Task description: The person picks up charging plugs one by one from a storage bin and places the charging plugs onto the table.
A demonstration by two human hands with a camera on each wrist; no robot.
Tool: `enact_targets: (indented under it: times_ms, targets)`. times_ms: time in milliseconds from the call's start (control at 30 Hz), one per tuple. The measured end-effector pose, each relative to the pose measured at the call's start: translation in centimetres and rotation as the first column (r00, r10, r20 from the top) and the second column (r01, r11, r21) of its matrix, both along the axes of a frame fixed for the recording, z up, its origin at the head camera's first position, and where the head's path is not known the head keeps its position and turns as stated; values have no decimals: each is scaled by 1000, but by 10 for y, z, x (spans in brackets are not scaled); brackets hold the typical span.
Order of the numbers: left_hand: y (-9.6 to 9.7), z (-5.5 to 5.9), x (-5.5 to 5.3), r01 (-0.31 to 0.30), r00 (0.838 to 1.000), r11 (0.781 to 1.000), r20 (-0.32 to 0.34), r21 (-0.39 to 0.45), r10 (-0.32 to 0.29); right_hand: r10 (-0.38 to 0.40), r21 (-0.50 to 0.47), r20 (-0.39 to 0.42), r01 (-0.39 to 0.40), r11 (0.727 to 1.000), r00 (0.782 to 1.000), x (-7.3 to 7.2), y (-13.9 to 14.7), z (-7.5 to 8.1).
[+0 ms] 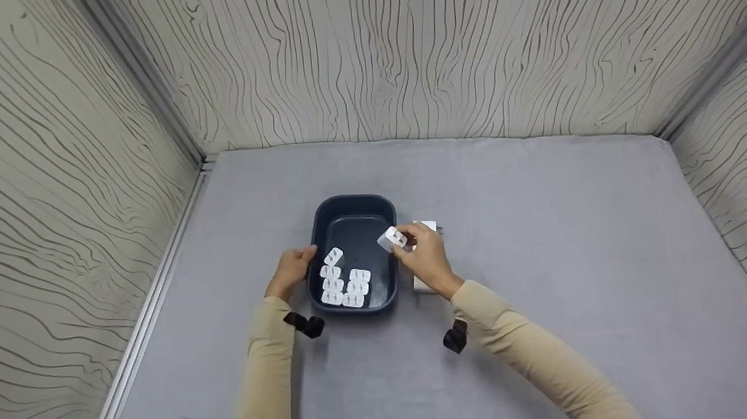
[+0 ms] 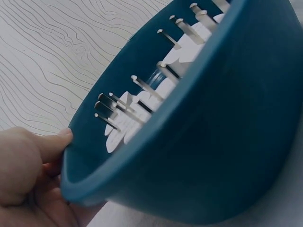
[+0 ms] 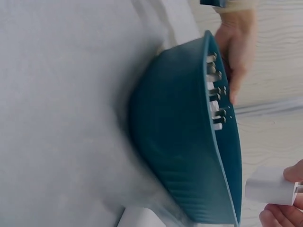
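Observation:
A dark blue basin (image 1: 358, 230) rests on the cloth-covered table. My left hand (image 1: 291, 271) grips its left rim, with the thumb over the edge in the left wrist view. Inside, several white plug adapters (image 1: 332, 285) stand in two rows at the near end, their metal prongs pointing up; one beyond them sits at an angle. Between thumb and fingers, my right hand (image 1: 431, 258) pinches another white plug adapter (image 3: 270, 185), held above the basin's right rim. More white adapters (image 1: 423, 224) lie on the table right of the basin, partly hidden by that hand.
A grey cloth (image 1: 559, 236) covers the table. Pale wall panels (image 1: 376, 58) with dark wavy lines enclose the back and both sides. Each wrist carries a small black camera, such as the right one (image 1: 455, 337).

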State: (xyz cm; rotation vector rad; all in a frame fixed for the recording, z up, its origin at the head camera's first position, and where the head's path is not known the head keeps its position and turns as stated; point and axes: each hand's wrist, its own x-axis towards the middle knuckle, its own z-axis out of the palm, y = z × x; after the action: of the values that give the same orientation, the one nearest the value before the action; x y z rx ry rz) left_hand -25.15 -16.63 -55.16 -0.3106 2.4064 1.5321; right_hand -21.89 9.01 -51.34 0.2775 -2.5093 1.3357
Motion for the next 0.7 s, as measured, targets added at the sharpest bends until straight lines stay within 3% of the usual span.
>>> enact_targets:
  times_ms: [367, 500, 533, 567, 633, 700]
  targets:
    - [0, 1, 0, -34, 999, 999, 15, 31, 34, -16, -73, 27, 18, 997, 999, -2, 14, -5]
    - [-4, -11, -6, -21, 1000, 999, -8, 42, 22, -33, -92, 17, 34, 995, 999, -3, 19, -7]
    - [-9, -24, -11, 4, 999, 997, -46, 72, -1, -39, -97, 15, 40, 994, 999, -3, 21, -7]
    - [-10, -28, -13, 11, 998, 997, -55, 72, -7, -45, -104, 14, 47, 993, 999, -4, 22, -8]
    - [-12, -31, -14, 21, 998, 997, -64, 68, -17, -57, -107, 11, 57, 993, 998, -5, 25, -9]
    - [-11, -26, -12, 11, 998, 998, -61, 57, -8, -67, -101, 9, 68, 993, 998, -6, 27, -11]
